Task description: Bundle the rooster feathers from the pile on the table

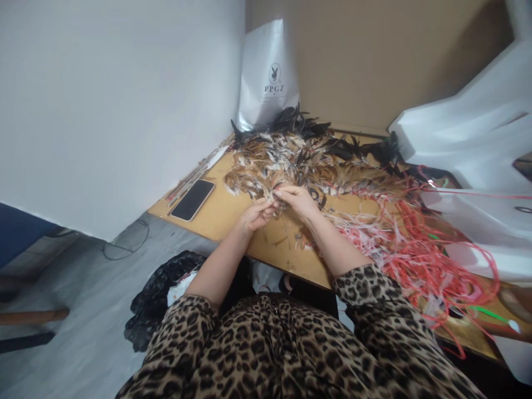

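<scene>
Both hands meet over the near edge of a heap of brown, white and black feathers [266, 155] on the wooden table. My left hand [260, 214] is closed, its thumb and fingers pinching the base of some feathers. Beside it and almost touching, my right hand [300, 203] is closed as well, with thumb and forefinger pinched at the same feathers. The fingers partly hide the small ends held between them, so their exact number cannot be made out. A dark ring-shaped item [318, 197] lies just right of my right hand.
A phone [193, 200] lies on the table [224, 213] at left, near thin sticks along the wall. A silver bag [266, 72] stands behind the feathers. Tangled red and white plastic string [415, 255] spreads at right, beside white bags [469, 127]. A black plastic bag [160, 293] sits on the floor.
</scene>
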The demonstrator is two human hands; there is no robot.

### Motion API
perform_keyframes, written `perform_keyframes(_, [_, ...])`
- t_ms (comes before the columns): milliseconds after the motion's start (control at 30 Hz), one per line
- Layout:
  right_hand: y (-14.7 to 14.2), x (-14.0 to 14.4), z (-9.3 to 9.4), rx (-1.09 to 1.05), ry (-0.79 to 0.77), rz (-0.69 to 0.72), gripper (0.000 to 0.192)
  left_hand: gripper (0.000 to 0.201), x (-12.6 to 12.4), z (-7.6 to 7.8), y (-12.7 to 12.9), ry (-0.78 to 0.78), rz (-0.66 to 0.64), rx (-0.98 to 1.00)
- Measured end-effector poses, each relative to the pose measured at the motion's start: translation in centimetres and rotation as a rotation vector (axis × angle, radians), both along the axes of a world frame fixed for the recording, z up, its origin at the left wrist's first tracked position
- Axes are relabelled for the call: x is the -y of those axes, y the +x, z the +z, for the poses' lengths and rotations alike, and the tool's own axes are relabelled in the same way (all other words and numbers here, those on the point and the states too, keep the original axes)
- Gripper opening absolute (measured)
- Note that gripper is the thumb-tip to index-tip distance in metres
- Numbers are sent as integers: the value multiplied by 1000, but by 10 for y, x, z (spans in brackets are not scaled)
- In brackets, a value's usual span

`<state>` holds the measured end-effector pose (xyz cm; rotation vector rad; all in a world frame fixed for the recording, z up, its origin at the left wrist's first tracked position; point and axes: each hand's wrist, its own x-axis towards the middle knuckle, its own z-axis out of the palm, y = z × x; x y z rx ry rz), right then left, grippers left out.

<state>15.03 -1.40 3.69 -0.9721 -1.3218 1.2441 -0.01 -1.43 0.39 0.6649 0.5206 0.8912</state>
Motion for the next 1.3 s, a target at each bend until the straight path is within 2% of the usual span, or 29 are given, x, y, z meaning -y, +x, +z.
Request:
perform_keyframes(167, [21, -8, 12, -259, -199, -49, 28, 15, -1, -2, -1, 27, -39, 16])
perform_keyframes(267, [40, -12, 22, -403, -201, -33, 26, 16, 0, -4, 0, 54, -31, 27])
perform_keyframes(367, [53, -13, 27, -401, -143, -18, 25, 14, 0, -2, 1, 48, 0, 38])
perform_keyframes(567, [56, -8, 28, -243, -28, -105, 27, 4, 0, 3, -4, -53, 112, 108])
perform_keyframes(667, [50, -1, 30, -103, 18, -105, 27, 8, 0, 3, -6, -59, 87, 153])
perform_keyframes(800, [39, 9, 34, 145, 114, -25, 27, 17, 1, 3, -6, -49, -13, 199])
perform_keyframes(1067, [26, 11, 25, 467, 331, 121, 25, 13, -2, -1, -2, -108, -6, 44])
perform_keyframes(1200, [22, 12, 21, 527, 363, 167, 24, 11, -4, -4, -1, -101, -59, 4])
perform_keyframes(1300, [19, 14, 21, 454, 293, 196, 25, 12, -4, -5, -1, -81, -89, 7])
